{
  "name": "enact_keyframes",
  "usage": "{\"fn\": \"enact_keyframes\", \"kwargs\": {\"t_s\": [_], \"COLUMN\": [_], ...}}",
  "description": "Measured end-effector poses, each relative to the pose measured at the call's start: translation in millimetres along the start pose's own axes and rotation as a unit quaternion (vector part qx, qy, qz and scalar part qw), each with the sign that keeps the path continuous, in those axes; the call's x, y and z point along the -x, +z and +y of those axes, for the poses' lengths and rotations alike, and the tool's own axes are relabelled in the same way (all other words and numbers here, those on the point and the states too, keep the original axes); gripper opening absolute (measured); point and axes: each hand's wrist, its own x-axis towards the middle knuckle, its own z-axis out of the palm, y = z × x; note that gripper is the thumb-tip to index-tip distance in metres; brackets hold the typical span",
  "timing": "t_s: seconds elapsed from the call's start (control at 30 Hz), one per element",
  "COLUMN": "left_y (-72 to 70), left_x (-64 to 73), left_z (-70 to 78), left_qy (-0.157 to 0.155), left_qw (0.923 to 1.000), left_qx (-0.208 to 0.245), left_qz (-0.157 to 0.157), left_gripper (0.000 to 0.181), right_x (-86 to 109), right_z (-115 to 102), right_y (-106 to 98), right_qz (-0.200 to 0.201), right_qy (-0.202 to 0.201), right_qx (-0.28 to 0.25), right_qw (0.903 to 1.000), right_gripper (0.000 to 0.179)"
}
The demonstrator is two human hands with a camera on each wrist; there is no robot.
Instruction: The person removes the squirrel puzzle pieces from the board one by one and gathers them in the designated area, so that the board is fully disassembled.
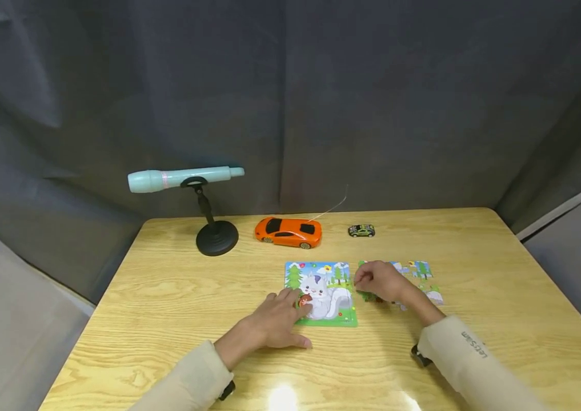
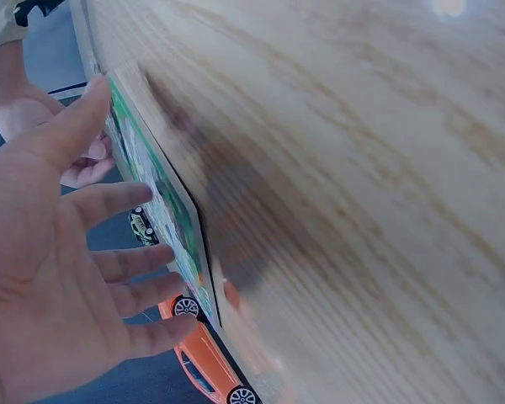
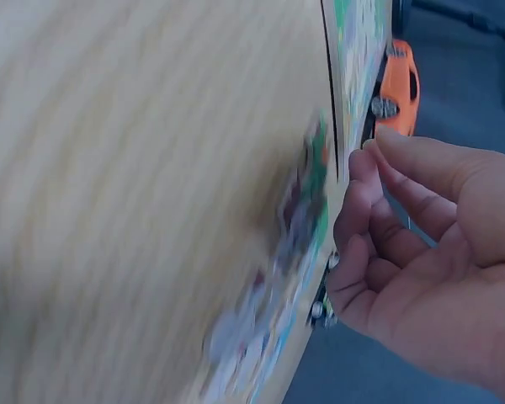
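Note:
A square jigsaw puzzle (image 1: 339,297) on the table shows a pale squirrel among green trees. My left hand (image 1: 279,321) lies with spread fingers (image 2: 122,263) over its left side, covering part of the picture. Just beyond the puzzle's right edge, my right hand (image 1: 384,281) hovers with curled fingers. Thumb and index fingertips meet in the right wrist view, and no piece shows between them. Under and past that hand lie several loose puzzle pieces (image 1: 421,269), blurred in the right wrist view and partly hidden by the hand in the head view.
Behind the puzzle stand an orange toy car (image 1: 290,233) with a thin wire and a small green toy car (image 1: 361,230). At the back left, a light blue microphone (image 1: 187,178) sits on a black stand (image 1: 217,238). Dark cloth (image 1: 372,114) hangs behind the table.

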Motion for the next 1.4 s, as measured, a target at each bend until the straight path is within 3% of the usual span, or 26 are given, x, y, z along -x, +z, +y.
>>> {"fn": "enact_keyframes", "kwargs": {"t_s": [0.27,0.43,0.77,0.93,1.23,1.4], "left_y": [2.2,7.1,12.1,10.4,8.2,11.0], "left_x": [-2.2,-1.8,-1.1,-1.5,0.2,-1.4], "left_z": [5.8,9.3,12.8,13.5,14.0,15.4], "left_qy": [0.027,0.035,0.040,0.041,0.040,0.042], "left_qw": [0.9987,0.9985,0.9988,0.9986,0.9983,0.9984], "left_qx": [0.044,0.039,0.009,-0.001,-0.010,0.011], "left_qz": [-0.002,-0.018,-0.028,-0.035,-0.042,-0.037], "left_gripper": [0.072,0.068,0.069,0.069,0.069,0.071], "right_x": [-3.3,-0.5,2.7,2.5,3.1,2.0], "right_z": [-18.2,-28.4,-42.0,-42.4,-34.1,-36.1], "right_y": [22.1,29.4,37.9,39.5,42.2,41.8], "right_qz": [0.005,0.000,-0.007,-0.014,-0.015,-0.014], "right_qy": [-0.001,0.017,0.025,0.039,-0.006,0.011], "right_qx": [0.001,-0.001,0.052,0.042,0.017,0.026], "right_qw": [1.0000,0.9999,0.9983,0.9982,0.9997,0.9995], "right_gripper": [0.015,0.023,0.027,0.034,0.043,0.041]}}
